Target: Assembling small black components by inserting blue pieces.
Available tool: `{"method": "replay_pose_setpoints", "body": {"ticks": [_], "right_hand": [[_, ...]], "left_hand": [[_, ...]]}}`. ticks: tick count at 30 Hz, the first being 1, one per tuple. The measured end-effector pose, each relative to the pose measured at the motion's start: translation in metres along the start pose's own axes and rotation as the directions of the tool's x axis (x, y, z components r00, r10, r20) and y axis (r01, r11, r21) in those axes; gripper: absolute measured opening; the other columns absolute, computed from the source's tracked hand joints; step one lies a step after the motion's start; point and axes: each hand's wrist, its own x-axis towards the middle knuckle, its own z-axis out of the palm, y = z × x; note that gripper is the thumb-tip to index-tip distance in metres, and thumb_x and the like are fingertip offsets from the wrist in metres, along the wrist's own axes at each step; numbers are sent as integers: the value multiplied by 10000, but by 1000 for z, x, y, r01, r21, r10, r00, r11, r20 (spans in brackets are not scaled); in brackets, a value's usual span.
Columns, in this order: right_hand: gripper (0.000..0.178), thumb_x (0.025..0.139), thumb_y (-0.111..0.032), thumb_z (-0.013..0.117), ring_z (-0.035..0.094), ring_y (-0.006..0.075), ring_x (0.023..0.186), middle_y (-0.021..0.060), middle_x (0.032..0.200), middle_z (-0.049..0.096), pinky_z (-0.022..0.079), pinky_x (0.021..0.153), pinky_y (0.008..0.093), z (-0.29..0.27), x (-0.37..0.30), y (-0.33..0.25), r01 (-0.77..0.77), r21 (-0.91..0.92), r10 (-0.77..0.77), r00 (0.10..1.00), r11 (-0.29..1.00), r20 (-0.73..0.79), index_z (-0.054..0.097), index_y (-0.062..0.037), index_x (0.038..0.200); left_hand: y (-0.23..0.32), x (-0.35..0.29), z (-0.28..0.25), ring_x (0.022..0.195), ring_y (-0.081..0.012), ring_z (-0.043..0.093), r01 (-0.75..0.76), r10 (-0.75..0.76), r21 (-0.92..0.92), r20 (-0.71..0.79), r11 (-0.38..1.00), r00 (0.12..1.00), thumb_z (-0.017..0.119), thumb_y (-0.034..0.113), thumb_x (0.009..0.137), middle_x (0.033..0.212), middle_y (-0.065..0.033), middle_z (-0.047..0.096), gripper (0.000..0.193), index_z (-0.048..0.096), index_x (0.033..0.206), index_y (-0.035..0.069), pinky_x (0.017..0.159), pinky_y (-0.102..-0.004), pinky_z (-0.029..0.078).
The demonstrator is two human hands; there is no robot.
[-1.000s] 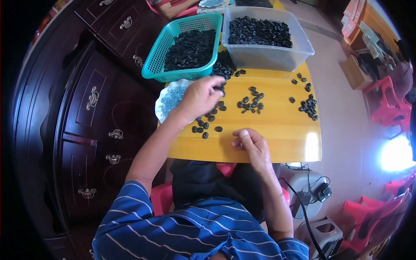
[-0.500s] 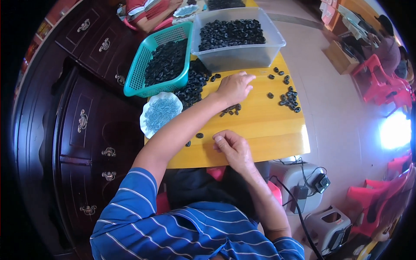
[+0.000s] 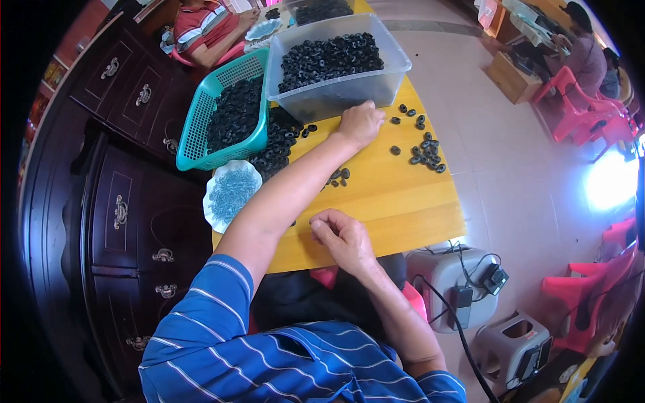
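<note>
My left hand (image 3: 363, 125), its fingers curled in, reaches across the yellow table to the near wall of a clear plastic bin (image 3: 393, 72) full of small black ring-shaped pieces. Whatever its fingers hold is hidden. My right hand (image 3: 344, 240) is held near the table's front edge with thumb and fingertips together; I cannot make out anything between them. A few small dark pieces (image 3: 341, 176) lie beside my left forearm, partly covered by it. Right of my left hand, several loose black ring pieces (image 3: 428, 154) are scattered on the table.
A green mesh basket (image 3: 190, 131) of black pieces stands at the left, beside a heap of black rings (image 3: 272, 149). A white scalloped dish (image 3: 210, 216) holds small clear bluish pieces. Another person (image 3: 205, 33) sits at the far left. Grey stools (image 3: 514, 349) with cables stand at right.
My left hand has moved closer to the clear bin, and its outstretched fingers have curled in. My right hand keeps much the same closed pose. The whole view has shifted slightly.
</note>
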Motion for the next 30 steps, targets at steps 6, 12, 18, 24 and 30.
{"method": "replay_pose_setpoints", "body": {"ticks": [6,12,18,24,30], "right_hand": [[211,972,-195,605,605,96,703,35,763,659,496,661,248,1,2,2,16,-78,-14,1000,997,25,654,11,968],[215,977,-191,616,603,86,726,25,791,661,498,688,242,-2,8,15,3,65,-5,999,998,35,651,22,988],[198,972,-179,619,609,97,735,29,797,662,493,704,240,-12,17,17,61,82,-59,998,995,-24,656,12,1009],[163,915,-153,653,659,165,750,71,812,703,521,706,316,-67,46,15,206,-238,-287,876,949,-387,682,-29,1017],[230,872,-134,611,649,341,1010,153,1174,647,521,824,444,-105,81,-13,-94,-866,-484,797,492,-361,686,-73,1081]], "left_hand": [[7,-33,-4,793,-362,649,-67,68,9,-94,998,993,570,209,897,856,-132,615,157,634,827,83,681,-492,523],[22,-75,-38,818,-351,640,-46,41,-94,-53,995,998,585,187,885,870,-127,611,124,641,857,80,713,-470,515],[23,-113,-90,798,-332,641,-80,25,-170,-301,982,953,635,147,863,865,-120,629,83,668,859,71,706,-420,521],[35,-159,-149,636,-245,607,-20,-190,-413,-461,911,866,660,106,863,764,-106,607,90,661,818,28,583,-339,473],[54,-263,-153,609,-175,565,84,-298,-561,-303,824,905,637,90,907,725,-91,586,128,612,827,-8,566,-304,430]]}}
